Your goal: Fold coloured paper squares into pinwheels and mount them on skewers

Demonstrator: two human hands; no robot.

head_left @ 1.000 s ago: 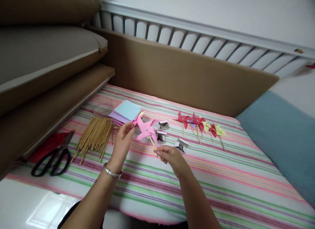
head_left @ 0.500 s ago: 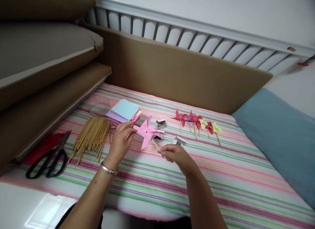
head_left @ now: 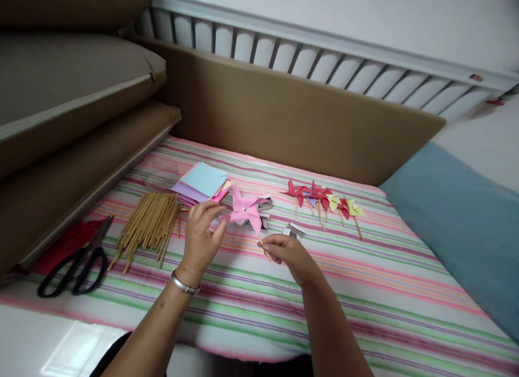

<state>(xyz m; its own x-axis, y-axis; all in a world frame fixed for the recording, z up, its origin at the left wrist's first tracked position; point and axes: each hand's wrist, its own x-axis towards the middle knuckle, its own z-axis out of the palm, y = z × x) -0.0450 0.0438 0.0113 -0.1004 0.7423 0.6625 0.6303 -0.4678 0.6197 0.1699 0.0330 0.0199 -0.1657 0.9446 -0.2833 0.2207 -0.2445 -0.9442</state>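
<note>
A pink paper pinwheel (head_left: 245, 210) on a thin wooden stick is held up over the striped cloth (head_left: 365, 296). My right hand (head_left: 288, 253) pinches the stick's lower end. My left hand (head_left: 201, 235), with a silver bracelet at the wrist, has its fingers apart, and a fingertip touches the pinwheel's left blade. A pile of wooden sticks (head_left: 148, 227) lies left of my left hand, and a stack of coloured paper squares (head_left: 201, 183) lies beyond it.
Several finished red and yellow pinwheels (head_left: 324, 199) lie to the right, with small metal clips (head_left: 292, 230) nearby. Black scissors (head_left: 73, 266) rest on a red sheet at far left. Brown cushions (head_left: 73, 96) rise at left and back, a blue pillow (head_left: 458, 225) at right.
The pinwheel has turned in my right hand, its blades now at a different angle. My left fingers opened and moved down along its left blade. The view drifted slightly.
</note>
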